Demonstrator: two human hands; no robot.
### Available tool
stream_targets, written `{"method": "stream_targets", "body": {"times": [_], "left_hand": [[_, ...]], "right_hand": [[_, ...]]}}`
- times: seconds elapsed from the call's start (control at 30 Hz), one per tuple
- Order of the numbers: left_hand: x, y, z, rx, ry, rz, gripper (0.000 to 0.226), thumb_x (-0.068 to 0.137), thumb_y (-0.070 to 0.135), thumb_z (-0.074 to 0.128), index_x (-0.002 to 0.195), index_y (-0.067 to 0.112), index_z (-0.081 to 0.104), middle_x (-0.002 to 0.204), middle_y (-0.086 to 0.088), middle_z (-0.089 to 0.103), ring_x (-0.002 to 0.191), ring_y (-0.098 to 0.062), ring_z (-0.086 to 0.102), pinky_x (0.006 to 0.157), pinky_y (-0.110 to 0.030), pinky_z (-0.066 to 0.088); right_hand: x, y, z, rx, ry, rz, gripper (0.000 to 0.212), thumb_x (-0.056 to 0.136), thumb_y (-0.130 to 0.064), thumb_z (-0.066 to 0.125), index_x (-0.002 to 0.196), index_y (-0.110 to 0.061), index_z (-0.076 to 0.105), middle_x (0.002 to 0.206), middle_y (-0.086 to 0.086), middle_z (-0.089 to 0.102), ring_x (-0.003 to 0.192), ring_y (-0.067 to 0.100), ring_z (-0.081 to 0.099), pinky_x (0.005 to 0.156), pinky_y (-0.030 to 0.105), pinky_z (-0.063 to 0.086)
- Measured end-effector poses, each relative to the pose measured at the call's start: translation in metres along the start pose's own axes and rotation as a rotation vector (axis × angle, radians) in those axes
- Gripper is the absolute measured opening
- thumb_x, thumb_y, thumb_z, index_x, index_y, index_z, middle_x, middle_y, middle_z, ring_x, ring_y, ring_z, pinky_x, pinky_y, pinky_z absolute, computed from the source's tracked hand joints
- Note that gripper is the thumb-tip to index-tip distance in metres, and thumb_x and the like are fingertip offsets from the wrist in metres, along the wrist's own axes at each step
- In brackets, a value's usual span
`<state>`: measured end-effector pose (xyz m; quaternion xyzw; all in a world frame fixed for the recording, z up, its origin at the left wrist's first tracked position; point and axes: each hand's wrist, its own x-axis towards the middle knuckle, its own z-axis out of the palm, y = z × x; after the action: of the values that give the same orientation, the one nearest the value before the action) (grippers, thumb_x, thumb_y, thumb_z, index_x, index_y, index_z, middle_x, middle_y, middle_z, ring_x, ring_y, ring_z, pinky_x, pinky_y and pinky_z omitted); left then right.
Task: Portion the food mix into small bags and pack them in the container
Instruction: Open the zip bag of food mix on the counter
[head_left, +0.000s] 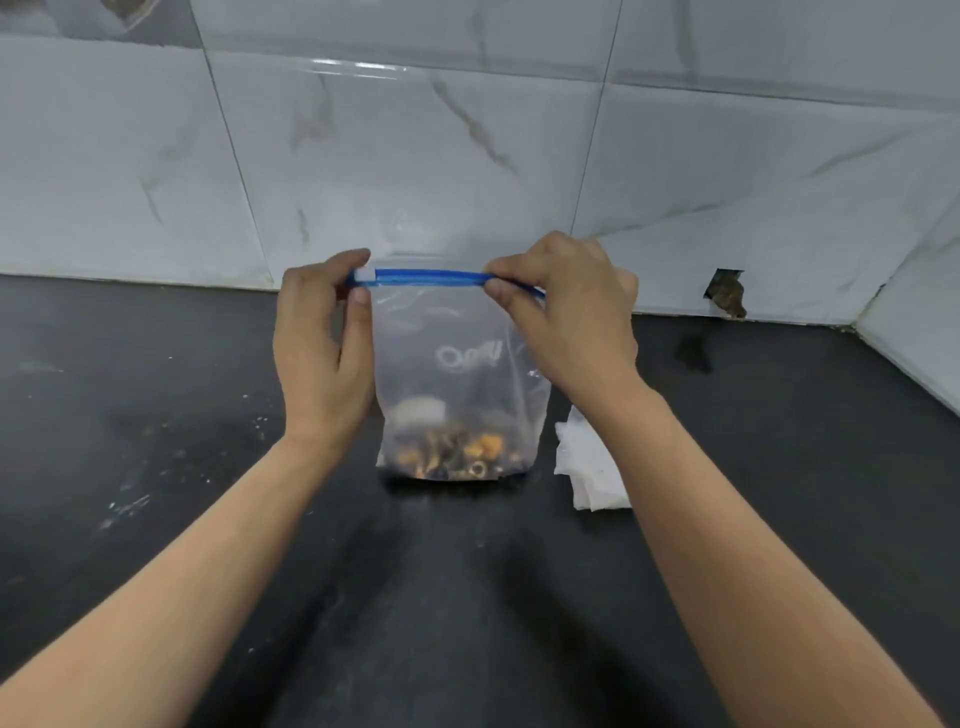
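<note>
Two bare forearms reach in from the near edge over a dark counter (156, 415) that is dusted here and there with pale specks. Past them, both hands are up at the top of a clear plastic bag (457, 374), which stands upright near the middle of the counter, its bottom resting on the surface. The left hand (322, 343) pinches the left end of the blue zip strip (431, 278), thumb and forefinger closed on the small white slider (362, 275) there. The right hand (566, 306) pinches the strip's right end, fingers curled over it, so the strip runs taut between the two grips. Low in the bag sits a small heap of food mix (452, 454), brown and golden bits with some ring shapes, filling only the bottom part; above it the plastic is hazy and carries faint white lettering. Just right of the bag, partly under the right wrist, lies a crumpled white paper towel (587, 462). Beyond stands a wall of white marbled tiles (415, 156), with a ragged hole (726, 293) low at the right.
</note>
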<state>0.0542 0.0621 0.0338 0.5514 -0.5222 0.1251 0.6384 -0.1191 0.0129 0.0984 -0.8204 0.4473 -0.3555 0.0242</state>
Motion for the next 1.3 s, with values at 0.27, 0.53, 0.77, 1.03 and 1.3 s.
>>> {"method": "stream_targets", "body": {"times": [0.27,0.53,0.77,1.03,1.3], "left_hand": [[-0.034,0.028,-0.026,-0.272,0.017,-0.161,0.031,0.090,0.010,0.055,0.118,0.023,0.055,0.094,0.015,0.058,0.082,-0.003,0.060,0.080,-0.018,0.047],[-0.053,0.048,-0.061,-0.251,-0.133,-0.155,0.027,0.089,0.014,0.064,0.103,0.036,0.057,0.078,0.019,0.066,0.077,0.003,0.064,0.065,-0.009,0.043],[-0.063,0.033,-0.070,-0.148,-0.186,-0.174,0.027,0.086,0.006,0.062,0.093,0.032,0.062,0.077,0.013,0.060,0.070,0.003,0.057,0.065,-0.010,0.044],[-0.057,0.025,-0.068,-0.178,-0.127,-0.194,0.033,0.086,0.008,0.059,0.085,0.042,0.060,0.081,0.016,0.065,0.075,-0.002,0.060,0.068,-0.015,0.046],[-0.047,0.034,-0.064,-0.243,-0.226,-0.179,0.023,0.082,0.015,0.055,0.085,0.038,0.059,0.084,0.012,0.063,0.071,-0.005,0.054,0.065,-0.013,0.042]], "right_hand": [[-0.045,-0.040,-0.001,-0.165,0.175,-0.148,0.029,0.090,-0.038,0.057,0.117,-0.036,0.065,0.116,-0.011,0.063,0.120,0.019,0.046,0.109,0.052,0.012],[-0.081,-0.083,0.009,-0.146,0.066,-0.158,0.026,0.098,-0.040,0.044,0.100,-0.036,0.069,0.098,-0.010,0.068,0.108,0.015,0.053,0.112,0.047,0.006],[-0.093,-0.063,0.023,-0.324,0.057,-0.092,0.022,0.099,-0.034,0.044,0.092,-0.031,0.064,0.087,-0.009,0.060,0.098,0.017,0.054,0.110,0.046,0.013],[-0.089,-0.007,-0.005,-0.390,0.177,0.061,0.019,0.098,-0.031,0.047,0.092,-0.030,0.065,0.092,-0.008,0.064,0.103,0.020,0.054,0.110,0.051,0.014],[-0.098,0.001,0.001,-0.368,0.442,-0.070,0.027,0.080,-0.026,0.066,0.107,-0.025,0.068,0.104,-0.001,0.067,0.101,0.025,0.058,0.093,0.049,0.036]]}}
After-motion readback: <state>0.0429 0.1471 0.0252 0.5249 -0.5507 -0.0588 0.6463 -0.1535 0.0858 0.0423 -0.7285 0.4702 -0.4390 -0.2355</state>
